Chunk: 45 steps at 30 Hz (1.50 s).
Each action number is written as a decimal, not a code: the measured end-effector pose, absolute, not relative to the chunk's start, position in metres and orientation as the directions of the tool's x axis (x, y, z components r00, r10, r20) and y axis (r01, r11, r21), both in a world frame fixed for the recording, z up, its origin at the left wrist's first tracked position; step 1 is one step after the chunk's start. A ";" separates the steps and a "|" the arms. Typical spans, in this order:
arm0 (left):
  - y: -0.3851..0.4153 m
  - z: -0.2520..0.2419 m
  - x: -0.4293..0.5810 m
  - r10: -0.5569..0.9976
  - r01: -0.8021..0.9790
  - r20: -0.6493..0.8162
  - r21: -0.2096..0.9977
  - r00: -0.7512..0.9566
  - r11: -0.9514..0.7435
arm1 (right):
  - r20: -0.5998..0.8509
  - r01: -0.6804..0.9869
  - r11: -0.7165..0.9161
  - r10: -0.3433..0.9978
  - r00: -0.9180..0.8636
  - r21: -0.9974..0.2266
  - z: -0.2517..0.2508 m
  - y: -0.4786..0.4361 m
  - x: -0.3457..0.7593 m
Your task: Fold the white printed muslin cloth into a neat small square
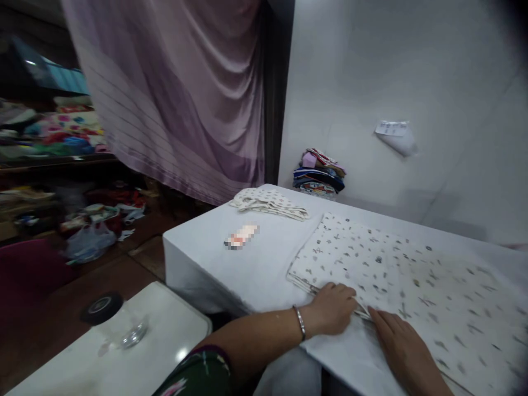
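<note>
A white cloth with small dark printed motifs (350,250) lies folded in layers on the white-covered table. My left hand (333,308), with a bracelet at the wrist, has its fingers curled over the near edge of this cloth. Close to its right, my right hand (398,341) grips the same edge with its fingers pressed together; its thumb is hidden. Between the two hands the layered edge is slightly raised. A second, crumpled piece of similar printed cloth (268,203) rests near the table's far left corner.
A small blurred-out object (242,236) lies on the white table cover (206,242). Folded clothes (317,173) are stacked beyond the table by the wall. At lower left, a glass jar (127,330) stands on a lower white table (165,313). A purple curtain (185,99) hangs behind.
</note>
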<state>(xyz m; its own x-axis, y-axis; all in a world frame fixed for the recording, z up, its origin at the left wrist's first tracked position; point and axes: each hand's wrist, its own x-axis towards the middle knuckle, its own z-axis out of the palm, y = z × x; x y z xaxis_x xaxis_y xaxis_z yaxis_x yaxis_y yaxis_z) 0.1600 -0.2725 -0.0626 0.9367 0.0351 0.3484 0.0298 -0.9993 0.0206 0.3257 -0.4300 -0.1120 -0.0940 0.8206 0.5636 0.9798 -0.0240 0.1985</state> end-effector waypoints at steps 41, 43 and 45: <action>-0.191 -0.074 0.093 0.297 0.265 0.481 0.135 0.825 -0.955 | 0.456 1.000 0.005 0.890 0.004 -0.019 -0.086 -0.415 0.291; -0.192 -0.071 0.091 0.349 0.282 0.457 0.211 0.818 -0.936 | 0.429 0.999 -0.002 0.903 0.016 -0.032 -0.088 -0.416 0.292; -0.193 -0.066 0.086 0.397 0.295 0.396 0.294 0.828 -0.909 | 0.424 0.999 -0.005 0.905 0.019 -0.035 -0.090 -0.417 0.292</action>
